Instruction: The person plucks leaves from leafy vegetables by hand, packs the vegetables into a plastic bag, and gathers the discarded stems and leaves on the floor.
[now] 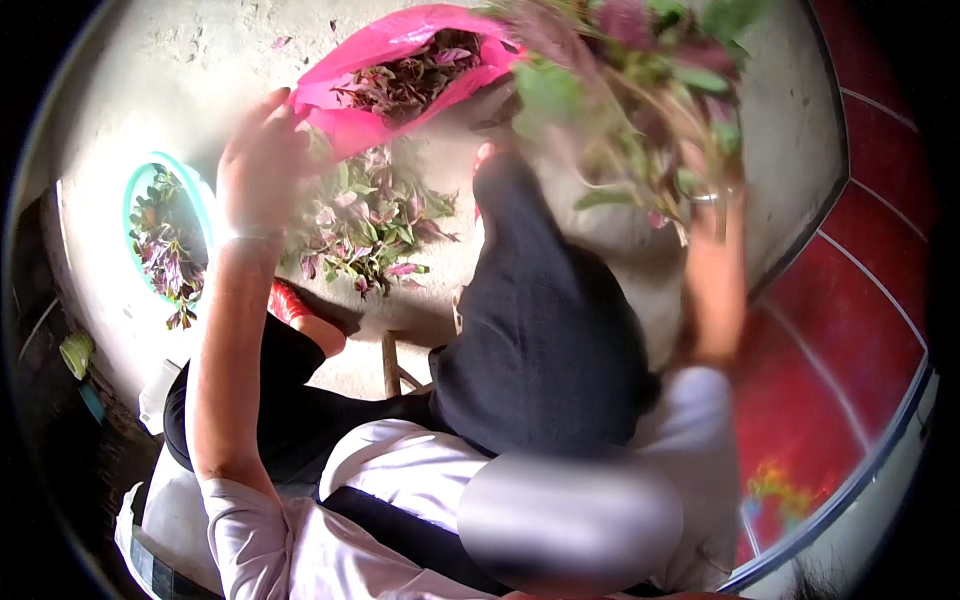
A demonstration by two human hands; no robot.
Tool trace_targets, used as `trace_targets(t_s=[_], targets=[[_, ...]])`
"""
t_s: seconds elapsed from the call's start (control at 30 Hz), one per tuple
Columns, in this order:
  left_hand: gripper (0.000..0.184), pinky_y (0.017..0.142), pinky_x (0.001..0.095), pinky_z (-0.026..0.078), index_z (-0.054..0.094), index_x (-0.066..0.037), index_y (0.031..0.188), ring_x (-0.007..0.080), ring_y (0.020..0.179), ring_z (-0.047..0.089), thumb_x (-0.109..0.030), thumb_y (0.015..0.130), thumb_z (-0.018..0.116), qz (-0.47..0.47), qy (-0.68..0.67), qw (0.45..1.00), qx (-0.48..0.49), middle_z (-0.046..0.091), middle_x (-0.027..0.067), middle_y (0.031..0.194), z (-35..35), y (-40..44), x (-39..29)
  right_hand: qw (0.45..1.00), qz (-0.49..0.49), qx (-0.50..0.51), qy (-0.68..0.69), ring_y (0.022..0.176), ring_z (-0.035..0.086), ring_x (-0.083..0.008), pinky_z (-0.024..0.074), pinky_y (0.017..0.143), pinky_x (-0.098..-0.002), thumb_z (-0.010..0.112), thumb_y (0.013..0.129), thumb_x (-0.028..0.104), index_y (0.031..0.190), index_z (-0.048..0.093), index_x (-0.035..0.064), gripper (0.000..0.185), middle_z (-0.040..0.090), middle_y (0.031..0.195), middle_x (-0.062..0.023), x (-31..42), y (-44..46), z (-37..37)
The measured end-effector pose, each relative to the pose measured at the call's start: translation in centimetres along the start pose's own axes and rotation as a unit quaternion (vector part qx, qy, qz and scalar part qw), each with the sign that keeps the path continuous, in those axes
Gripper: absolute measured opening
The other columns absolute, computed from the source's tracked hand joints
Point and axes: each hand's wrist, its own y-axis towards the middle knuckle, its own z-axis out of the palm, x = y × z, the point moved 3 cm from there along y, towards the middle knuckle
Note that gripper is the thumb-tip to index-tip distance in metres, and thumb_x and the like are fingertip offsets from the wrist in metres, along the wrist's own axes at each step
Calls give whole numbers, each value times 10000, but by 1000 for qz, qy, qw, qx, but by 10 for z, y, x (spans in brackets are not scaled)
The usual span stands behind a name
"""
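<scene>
A pink plastic bag (345, 62) lies open on the floor with dark purple leaves (425, 80) inside. My left hand (262, 165) is at the bag's left edge, its fingers closed on the rim. A large bunch of green and purple leafy stems (640, 90), blurred by motion, is held up in my right hand (712, 165), to the right of the bag. The leaves partly cover that hand's fingers. Below the bag, a loose pile of green and purple leaves (370, 220) rests on the floor between my feet.
At the left stands a light green-rimmed basin (207, 215) holding leafy stems (165, 240). Red tiles (840, 330) border the grey concrete floor (800, 130) on the right. A small wooden stool leg (390, 365) shows between my dark-trousered legs (550, 330).
</scene>
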Motion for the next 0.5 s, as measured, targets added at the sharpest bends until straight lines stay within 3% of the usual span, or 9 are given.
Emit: trace_targets(t_s=[0.03,0.1,0.17,0.23,0.27,0.3,0.37,0.43,0.5], targets=[[277,529,196,435,506,-45,1107,84,656,549,-115,841,543,7,14,1000,2,609,54,924,2,0,-3,999,21,18,-21,982,530,-165,424,878,-290,557,821,129,1127,504,23,328,551,1084,-85,1,11,6],[259,527,201,441,511,-55,1101,89,650,556,-98,845,525,19,46,999,11,614,43,908,12,-6,-11,975,-86,37,199,834,565,-89,482,743,-252,621,775,41,1080,531,17,318,605,954,-24,1,40,36],[255,552,213,443,513,-54,1101,100,669,555,-89,849,509,-5,50,999,2,611,40,913,10,-1,-11,964,-107,123,212,857,557,-85,477,765,-245,625,778,62,1117,516,21,359,593,990,-25,-21,60,62],[242,570,219,438,515,-48,1095,113,696,549,-91,860,482,-12,-38,999,25,599,46,930,11,3,-6,970,-41,147,187,903,544,-86,456,811,-232,628,774,60,1156,499,34,404,580,1026,-10,-21,70,85],[241,560,213,430,501,-28,1094,111,686,543,-90,863,473,2,-43,998,36,598,68,922,12,5,-7,954,-34,168,246,937,525,-82,429,846,-221,622,774,41,1176,488,41,424,574,1041,3,-22,77,97],[242,550,207,423,487,-9,1092,110,676,538,-90,865,464,15,-48,998,49,598,89,913,15,5,-7,962,-60,204,173,951,516,-84,417,858,-227,616,774,22,1166,496,47,411,579,1043,1,-33,87,105],[218,589,219,466,495,4,1066,117,690,561,-77,867,460,9,-84,995,54,601,92,928,26,-3,-17,943,128,239,193,964,514,-101,408,876,-246,605,777,7,1147,508,41,384,579,1052,-28,-54,95,125],[218,577,205,459,504,-6,1064,109,696,558,-77,859,477,35,-75,995,63,609,78,933,26,1,-17,967,22,255,-2,965,545,-180,414,878,-291,594,743,37,1080,543,22,341,588,1040,-85,-74,110,136],[222,580,195,452,511,-14,1063,103,699,556,-73,850,490,48,-55,994,77,612,67,931,28,1,-19,931,-111,305,-166,946,571,-245,434,851,-325,531,695,31,1055,559,31,361,596,1017,-131,-94,124,145]])
